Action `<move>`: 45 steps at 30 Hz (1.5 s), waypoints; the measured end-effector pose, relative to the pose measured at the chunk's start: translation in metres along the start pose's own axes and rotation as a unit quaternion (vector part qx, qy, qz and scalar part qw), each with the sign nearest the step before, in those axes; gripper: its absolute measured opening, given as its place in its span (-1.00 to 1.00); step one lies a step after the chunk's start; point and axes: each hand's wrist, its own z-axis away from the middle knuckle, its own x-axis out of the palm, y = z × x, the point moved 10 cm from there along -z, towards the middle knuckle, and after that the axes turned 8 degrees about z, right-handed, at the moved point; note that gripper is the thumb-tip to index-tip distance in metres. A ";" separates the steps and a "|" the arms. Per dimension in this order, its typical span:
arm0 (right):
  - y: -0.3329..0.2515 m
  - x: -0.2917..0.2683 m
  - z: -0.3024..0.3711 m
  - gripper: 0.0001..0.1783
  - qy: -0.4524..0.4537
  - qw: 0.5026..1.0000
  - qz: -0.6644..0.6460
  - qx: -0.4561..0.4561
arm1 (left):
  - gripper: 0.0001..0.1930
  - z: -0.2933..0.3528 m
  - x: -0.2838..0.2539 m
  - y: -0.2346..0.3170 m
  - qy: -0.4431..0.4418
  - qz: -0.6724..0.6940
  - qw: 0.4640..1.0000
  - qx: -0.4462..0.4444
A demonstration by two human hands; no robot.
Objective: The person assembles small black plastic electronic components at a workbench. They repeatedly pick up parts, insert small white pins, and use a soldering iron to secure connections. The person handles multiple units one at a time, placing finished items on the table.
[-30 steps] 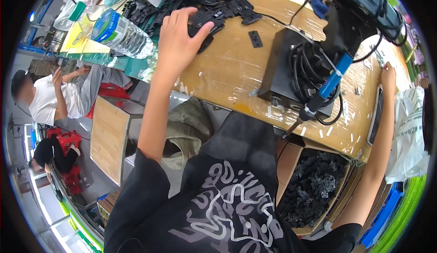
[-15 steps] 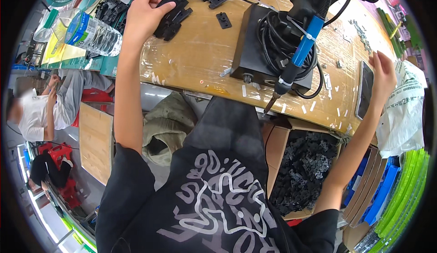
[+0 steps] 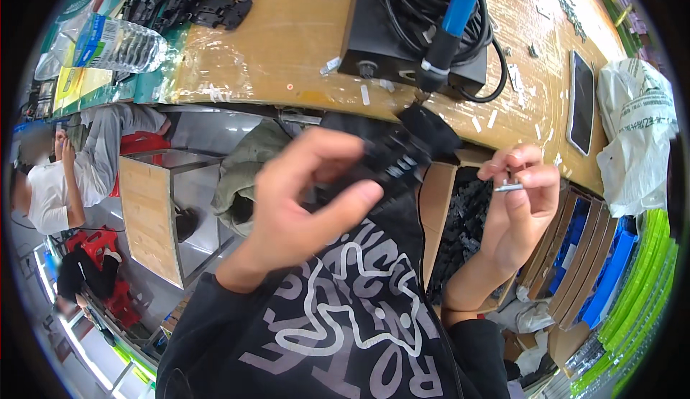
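My left hand grips a black plastic part, blurred by motion, in front of my chest near the table edge. Directly above the part's far end hangs a blue-handled soldering iron, pointing down; whether its tip touches the part I cannot tell. To the right, over a box of black pieces, my right hand is raised with a small silver metal piece pinched between thumb and fingers.
A black control box with coiled cable stands on the table. Black parts and a water bottle lie far left. A phone and a plastic bag lie right. Below the edge sits a cardboard box.
My left hand has come from the far-left pile toward my chest with a black part. My right hand has moved nearer from beside the phone and now shows a metal piece.
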 end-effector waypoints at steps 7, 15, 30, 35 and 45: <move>0.018 0.010 0.013 -0.80 -0.024 0.999 0.005 0.042 | -0.79 0.006 0.047 -0.010 -0.106 -0.036 0.994 0.005; 0.032 -0.001 0.021 -0.82 -0.001 0.996 -0.037 0.082 | -0.79 0.005 0.057 -0.012 -0.142 -0.065 0.988 0.002; 0.018 -0.012 0.024 -0.84 0.049 0.983 0.177 -0.015 | -0.80 0.004 0.058 -0.019 -0.124 -0.081 0.989 0.018; 0.001 -0.013 0.022 -0.84 0.065 0.955 0.270 -0.099 | -0.79 0.006 0.054 -0.022 -0.120 -0.079 0.990 0.008; -0.008 -0.001 0.021 -0.82 0.027 0.939 0.294 -0.176 | -0.78 0.004 0.052 -0.022 -0.101 -0.096 0.990 0.029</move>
